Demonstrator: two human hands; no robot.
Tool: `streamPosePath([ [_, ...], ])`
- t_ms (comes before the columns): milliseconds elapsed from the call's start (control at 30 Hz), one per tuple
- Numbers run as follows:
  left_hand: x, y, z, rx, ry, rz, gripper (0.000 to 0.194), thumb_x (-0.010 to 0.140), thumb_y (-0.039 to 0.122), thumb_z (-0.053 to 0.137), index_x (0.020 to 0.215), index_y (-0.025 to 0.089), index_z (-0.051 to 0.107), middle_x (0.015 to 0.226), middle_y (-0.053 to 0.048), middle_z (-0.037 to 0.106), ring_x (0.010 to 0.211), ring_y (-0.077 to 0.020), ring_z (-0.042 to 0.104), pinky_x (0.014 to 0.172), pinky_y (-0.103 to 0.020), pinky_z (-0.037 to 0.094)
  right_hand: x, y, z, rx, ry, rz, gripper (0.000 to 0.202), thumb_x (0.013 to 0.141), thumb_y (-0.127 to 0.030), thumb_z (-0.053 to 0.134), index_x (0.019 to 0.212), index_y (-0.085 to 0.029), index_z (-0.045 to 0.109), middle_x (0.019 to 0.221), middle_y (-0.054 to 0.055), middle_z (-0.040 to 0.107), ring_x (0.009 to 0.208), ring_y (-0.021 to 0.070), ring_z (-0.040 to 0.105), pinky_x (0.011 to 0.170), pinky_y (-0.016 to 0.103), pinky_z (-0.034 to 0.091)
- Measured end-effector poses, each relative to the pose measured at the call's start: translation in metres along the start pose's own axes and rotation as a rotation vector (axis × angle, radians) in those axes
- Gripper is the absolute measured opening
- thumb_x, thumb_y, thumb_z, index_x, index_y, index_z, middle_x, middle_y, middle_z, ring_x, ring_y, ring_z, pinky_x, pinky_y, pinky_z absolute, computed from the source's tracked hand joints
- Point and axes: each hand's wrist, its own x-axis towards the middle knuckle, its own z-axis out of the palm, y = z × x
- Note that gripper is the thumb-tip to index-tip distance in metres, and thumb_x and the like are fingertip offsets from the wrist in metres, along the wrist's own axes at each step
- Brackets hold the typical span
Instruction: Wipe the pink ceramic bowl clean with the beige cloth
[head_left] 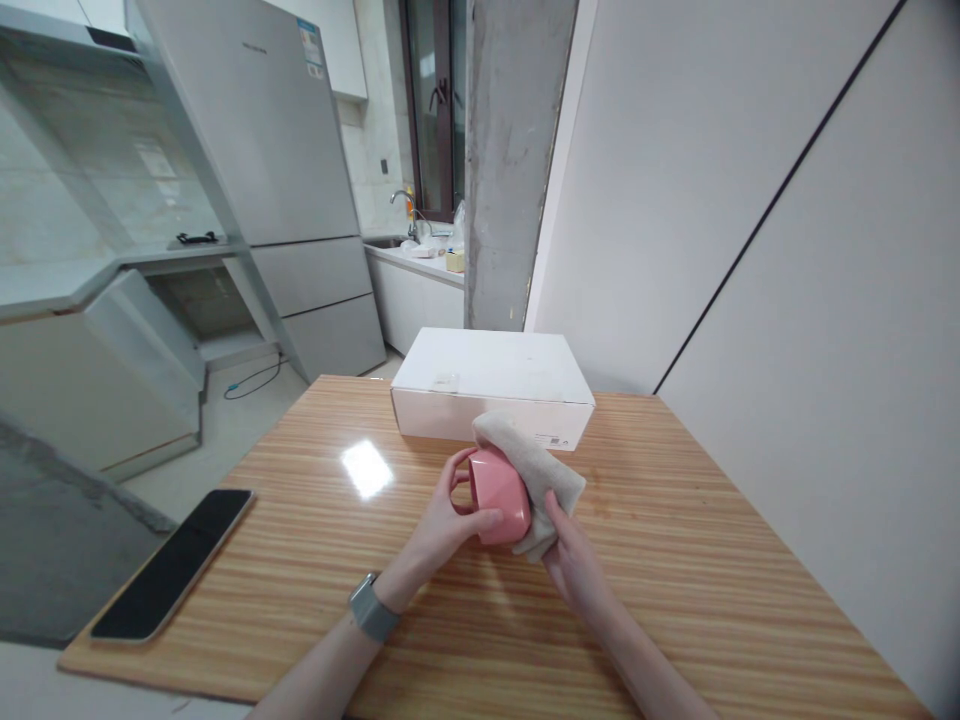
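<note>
A glossy pink cup (501, 497) is tilted on its side above the table, its opening facing left. My left hand (456, 508) grips it near the rim, thumb across the near side and fingers around the far side. A folded beige-grey cloth (536, 465) presses against the cup's base end. My right hand (562, 540) is closed on the cloth, thumb on top; its other fingers are hidden behind the fabric.
The hands are over a wood-grain table (660, 560). Behind them stands a white box (491, 365). A flat black-topped panel (176, 565) lies at the left edge. A fridge (300, 150) and a sink counter (416, 280) are beyond, with a white wall (750, 200) on the right.
</note>
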Motion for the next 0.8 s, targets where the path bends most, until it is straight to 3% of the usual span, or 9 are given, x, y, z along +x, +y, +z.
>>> streamPosePath([
  [167, -0.001, 0.000, 0.002, 0.038, 0.097, -0.087, 0.083, 0.062, 0.045, 0.079, 0.132, 0.025, 0.038, 0.114, -0.011, 0.056, 0.089, -0.0244, 0.063, 0.058, -0.030, 0.055, 0.000, 0.000, 0.001, 0.067, 0.041, 0.084, 0.048, 0.060, -0.055, 0.082, 0.096, -0.023, 0.073, 0.102, 0.003, 0.076, 0.105, 0.0236, 0.067, 0.094, 0.032, 0.052],
  [367, 0.004, -0.004, -0.002, 0.029, 0.107, -0.062, 0.083, 0.060, 0.041, 0.082, 0.129, 0.019, 0.042, 0.111, -0.012, 0.060, 0.099, -0.0244, 0.062, 0.078, -0.032, 0.053, -0.001, -0.002, 0.005, 0.073, 0.032, 0.097, 0.050, 0.061, -0.055, 0.081, 0.095, -0.020, 0.073, 0.106, 0.006, 0.075, 0.113, 0.0270, 0.063, 0.099, 0.036, 0.049],
  [500, 0.003, -0.003, -0.001, -0.020, 0.082, -0.033, 0.081, 0.059, 0.037, 0.084, 0.128, 0.020, 0.046, 0.132, -0.014, 0.052, 0.106, -0.0265, 0.061, 0.085, -0.035, 0.052, 0.001, -0.001, 0.004, 0.040, 0.042, 0.087, 0.050, 0.061, -0.057, 0.080, 0.095, -0.020, 0.074, 0.103, 0.006, 0.076, 0.112, 0.0265, 0.064, 0.097, 0.034, 0.051],
  [600, -0.002, 0.004, 0.001, -0.056, -0.004, -0.079, 0.096, 0.052, 0.030, 0.088, 0.136, 0.026, 0.040, 0.146, -0.014, 0.039, 0.100, -0.0257, 0.064, 0.083, -0.038, 0.054, 0.003, 0.000, 0.000, 0.026, 0.072, 0.081, 0.049, 0.062, -0.060, 0.079, 0.091, -0.020, 0.074, 0.100, 0.006, 0.077, 0.105, 0.0253, 0.067, 0.092, 0.032, 0.054],
  [700, -0.004, 0.010, 0.002, -0.017, -0.014, -0.087, 0.107, 0.050, 0.026, 0.090, 0.141, 0.027, 0.033, 0.148, -0.015, 0.037, 0.099, -0.0245, 0.065, 0.083, -0.037, 0.054, 0.004, 0.001, -0.002, 0.039, 0.085, 0.087, 0.052, 0.061, -0.060, 0.079, 0.094, -0.021, 0.074, 0.104, 0.006, 0.076, 0.103, 0.0252, 0.068, 0.090, 0.032, 0.055],
  [800, -0.004, 0.009, 0.002, 0.028, 0.012, -0.078, 0.103, 0.052, 0.030, 0.088, 0.140, 0.025, 0.035, 0.143, -0.015, 0.042, 0.087, -0.0203, 0.067, 0.076, -0.033, 0.055, 0.004, 0.000, -0.001, 0.061, 0.076, 0.105, 0.056, 0.061, -0.059, 0.080, 0.101, -0.021, 0.072, 0.109, 0.006, 0.075, 0.107, 0.0252, 0.067, 0.093, 0.033, 0.054],
])
